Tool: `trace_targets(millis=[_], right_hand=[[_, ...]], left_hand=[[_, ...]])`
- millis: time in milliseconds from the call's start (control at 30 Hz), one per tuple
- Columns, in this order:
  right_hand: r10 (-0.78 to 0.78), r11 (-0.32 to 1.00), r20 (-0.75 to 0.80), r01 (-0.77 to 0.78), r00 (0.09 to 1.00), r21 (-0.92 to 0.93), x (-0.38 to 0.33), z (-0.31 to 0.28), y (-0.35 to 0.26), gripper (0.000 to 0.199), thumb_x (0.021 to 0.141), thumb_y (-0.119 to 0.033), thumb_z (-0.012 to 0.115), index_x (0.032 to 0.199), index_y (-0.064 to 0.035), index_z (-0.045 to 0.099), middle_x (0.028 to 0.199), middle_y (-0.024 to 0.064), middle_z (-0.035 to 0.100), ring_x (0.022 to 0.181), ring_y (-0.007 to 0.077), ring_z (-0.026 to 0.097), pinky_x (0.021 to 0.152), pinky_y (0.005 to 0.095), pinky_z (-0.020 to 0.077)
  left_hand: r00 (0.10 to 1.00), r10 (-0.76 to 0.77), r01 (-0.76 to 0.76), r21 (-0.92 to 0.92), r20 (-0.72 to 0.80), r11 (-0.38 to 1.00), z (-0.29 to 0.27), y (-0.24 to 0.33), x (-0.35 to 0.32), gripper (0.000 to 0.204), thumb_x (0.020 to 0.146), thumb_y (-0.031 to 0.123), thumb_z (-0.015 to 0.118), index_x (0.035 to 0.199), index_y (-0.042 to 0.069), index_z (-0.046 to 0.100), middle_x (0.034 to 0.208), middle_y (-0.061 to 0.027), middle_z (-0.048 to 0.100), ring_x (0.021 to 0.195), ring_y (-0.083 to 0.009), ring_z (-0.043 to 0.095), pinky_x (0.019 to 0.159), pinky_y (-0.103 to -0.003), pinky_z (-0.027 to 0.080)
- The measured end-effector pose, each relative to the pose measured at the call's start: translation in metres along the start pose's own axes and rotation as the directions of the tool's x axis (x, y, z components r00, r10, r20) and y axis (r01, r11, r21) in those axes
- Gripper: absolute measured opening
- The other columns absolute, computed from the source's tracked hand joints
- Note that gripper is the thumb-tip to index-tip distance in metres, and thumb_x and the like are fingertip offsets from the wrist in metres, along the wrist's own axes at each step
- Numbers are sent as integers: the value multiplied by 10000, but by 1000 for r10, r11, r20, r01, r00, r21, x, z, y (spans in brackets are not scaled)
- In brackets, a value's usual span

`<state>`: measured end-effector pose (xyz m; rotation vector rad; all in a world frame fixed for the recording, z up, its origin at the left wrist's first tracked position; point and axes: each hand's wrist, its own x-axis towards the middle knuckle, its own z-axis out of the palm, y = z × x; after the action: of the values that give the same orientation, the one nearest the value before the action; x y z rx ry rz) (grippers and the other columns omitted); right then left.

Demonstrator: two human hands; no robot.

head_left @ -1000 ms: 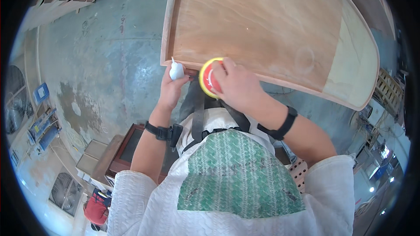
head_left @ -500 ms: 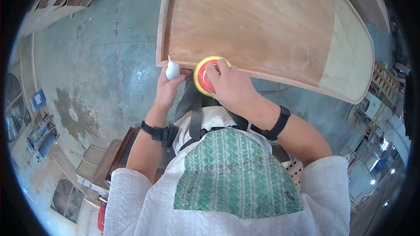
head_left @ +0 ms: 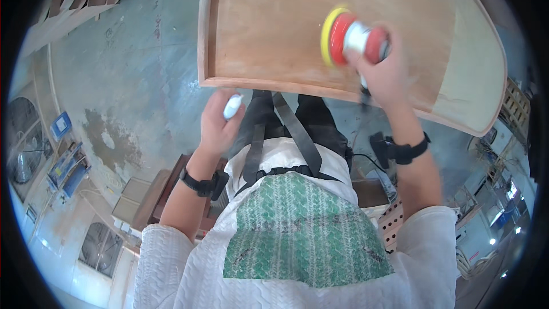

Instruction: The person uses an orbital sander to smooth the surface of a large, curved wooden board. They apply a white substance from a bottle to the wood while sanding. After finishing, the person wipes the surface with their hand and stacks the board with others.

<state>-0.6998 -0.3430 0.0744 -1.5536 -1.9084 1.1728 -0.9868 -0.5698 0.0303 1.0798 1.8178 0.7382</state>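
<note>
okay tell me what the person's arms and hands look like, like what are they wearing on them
Both hands are bare, no gloves. The left hand has a black band with a small black box on the wrist. The right hand wears a similar black wrist strap and box. White textured short sleeves cover the upper arms; the forearms are uncovered.

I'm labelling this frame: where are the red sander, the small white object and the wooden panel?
red sander (head_left: 359,40): head view, on its red body.
small white object (head_left: 232,106): head view, on its end above the left hand's fingers.
wooden panel (head_left: 269,28): head view, on its bare face.
</note>
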Motion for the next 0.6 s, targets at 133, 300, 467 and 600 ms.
trace_targets(millis=[133, 300, 467, 600], right_hand=[[234, 561, -284, 109, 930, 820, 25, 44, 19, 335, 1046, -120, 706, 1321, -14, 547, 1124, 164, 702, 858, 279, 740, 688, 390, 624], [195, 673, -224, 36, 955, 739, 25, 33, 46, 357, 1030, -96, 706, 1346, 18, 586, 1103, 148, 717, 835, 219, 722, 705, 350, 606], [-164, 986, -210, 167, 964, -2, 20, -16, 66, 576, 856, -184, 903, 1356, -39, 656, 1185, 94, 705, 1104, 214, 690, 959, 369, 575], [-99, 921, -177, 23, 979, -389, 47, -32, 64, 630, 857, -320, 922, 1379, -71, 669, 1235, 142, 742, 1158, 271, 721, 988, 391, 580]], left_hand=[[939, 344, -319, 334, -17, 887, 19, 5, 3, 344, 889, 58, 749, 1223, 6, 682, 1372, -224, 649, 1260, -445, 623, 1067, -506, 505], [921, 385, -372, 450, 65, 812, 44, 4, 21, 434, 866, 98, 760, 1286, 18, 684, 1496, -224, 603, 1435, -470, 532, 1193, -591, 409], [903, 397, -428, 446, 166, 786, 66, 14, 26, 510, 824, 161, 777, 1309, 28, 691, 1537, -229, 584, 1472, -475, 502, 1221, -621, 381], [878, 422, -477, 359, 225, 802, 92, 22, 22, 560, 785, 177, 781, 1319, 33, 693, 1584, -228, 561, 1501, -455, 490, 1249, -604, 374]])
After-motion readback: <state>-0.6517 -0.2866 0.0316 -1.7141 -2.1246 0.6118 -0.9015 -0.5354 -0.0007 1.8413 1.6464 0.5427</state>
